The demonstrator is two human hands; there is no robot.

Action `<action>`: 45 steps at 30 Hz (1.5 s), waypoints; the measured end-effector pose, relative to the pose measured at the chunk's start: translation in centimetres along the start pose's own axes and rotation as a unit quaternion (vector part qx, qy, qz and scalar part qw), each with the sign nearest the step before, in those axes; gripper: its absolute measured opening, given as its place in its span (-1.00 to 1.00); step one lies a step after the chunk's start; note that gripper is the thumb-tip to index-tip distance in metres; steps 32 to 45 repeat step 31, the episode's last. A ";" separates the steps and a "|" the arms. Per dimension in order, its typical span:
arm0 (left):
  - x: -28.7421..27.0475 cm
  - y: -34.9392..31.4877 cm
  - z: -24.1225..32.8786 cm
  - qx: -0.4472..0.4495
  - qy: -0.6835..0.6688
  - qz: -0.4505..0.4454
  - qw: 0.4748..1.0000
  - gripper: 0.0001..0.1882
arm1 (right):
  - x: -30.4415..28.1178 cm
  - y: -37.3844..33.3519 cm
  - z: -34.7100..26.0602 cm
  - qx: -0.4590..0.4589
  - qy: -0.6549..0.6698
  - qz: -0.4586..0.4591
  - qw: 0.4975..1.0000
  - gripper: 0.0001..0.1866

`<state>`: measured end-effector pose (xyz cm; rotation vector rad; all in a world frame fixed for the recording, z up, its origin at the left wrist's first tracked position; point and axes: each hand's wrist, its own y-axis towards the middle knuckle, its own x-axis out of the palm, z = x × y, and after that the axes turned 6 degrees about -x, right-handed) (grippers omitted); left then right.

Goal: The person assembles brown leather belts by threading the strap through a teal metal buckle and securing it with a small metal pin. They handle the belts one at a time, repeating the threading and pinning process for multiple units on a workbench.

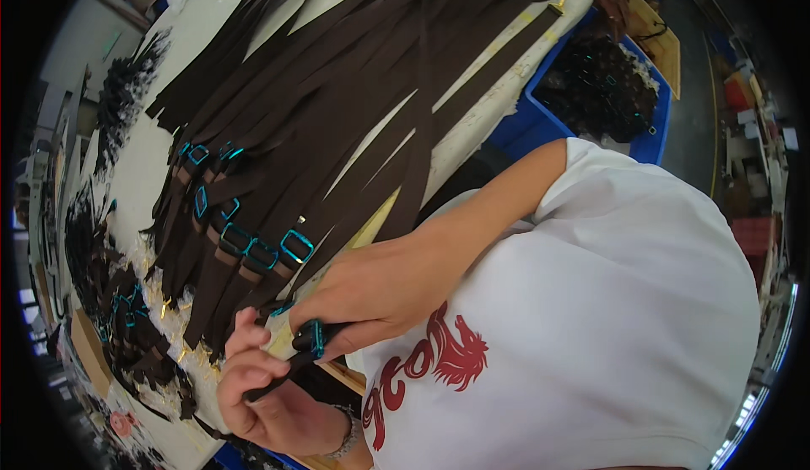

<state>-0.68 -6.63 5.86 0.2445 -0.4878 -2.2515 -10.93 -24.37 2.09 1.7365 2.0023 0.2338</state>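
My right hand (363, 289) reaches down from the upper right and is closed on a dark brown webbing strap beside a buckle. This rectangular buckle (312, 339) has a shiny blue-green frame and sits on the strap between my two hands. Below it, my left hand (274, 402), with a metal band at its wrist, pinches the strap's short end (268, 388) between thumb and fingers. Its other fingers are raised. Just beyond my hands, several straps with blue-green buckles (260, 253) lie in a row on the table.
Many long dark brown straps (337, 90) cover the pale table (202, 27). A heap of dark straps with buckles (131, 310) lies at the left, beside clear plastic and gold-coloured bits (164, 308). At the right, below the table edge, a blue crate (662, 128) holds dark pieces.
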 end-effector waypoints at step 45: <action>-8.9 4.0 -0.1 -0.150 0.114 -0.306 0.933 -0.56 | -4.0 0.4 1.4 0.219 0.274 -0.264 0.898 -0.86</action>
